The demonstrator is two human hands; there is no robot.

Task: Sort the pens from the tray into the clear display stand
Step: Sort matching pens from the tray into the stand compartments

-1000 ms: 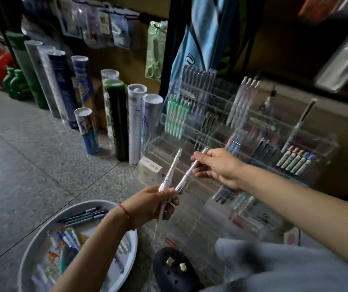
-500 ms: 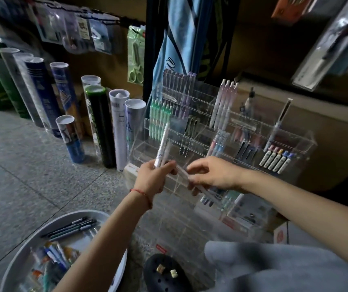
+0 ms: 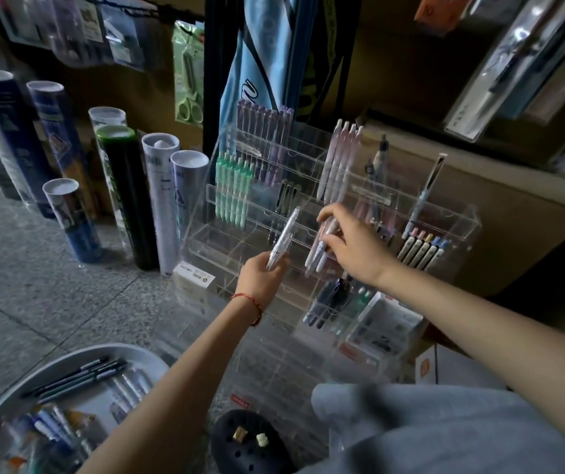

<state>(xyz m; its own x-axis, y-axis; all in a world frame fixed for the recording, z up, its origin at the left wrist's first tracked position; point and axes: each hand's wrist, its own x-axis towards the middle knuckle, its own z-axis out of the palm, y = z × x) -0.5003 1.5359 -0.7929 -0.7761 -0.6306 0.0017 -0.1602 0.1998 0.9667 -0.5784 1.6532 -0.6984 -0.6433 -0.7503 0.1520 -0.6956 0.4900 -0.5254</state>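
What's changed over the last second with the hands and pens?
The right hand took one pen from the left hand and carried it up into a middle slot of the display stand. The left hand rose, still gripping the other pen. The tray stayed put.

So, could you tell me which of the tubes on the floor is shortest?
The blue-based tube left of the green-capped tube; its top sits well below all the others.
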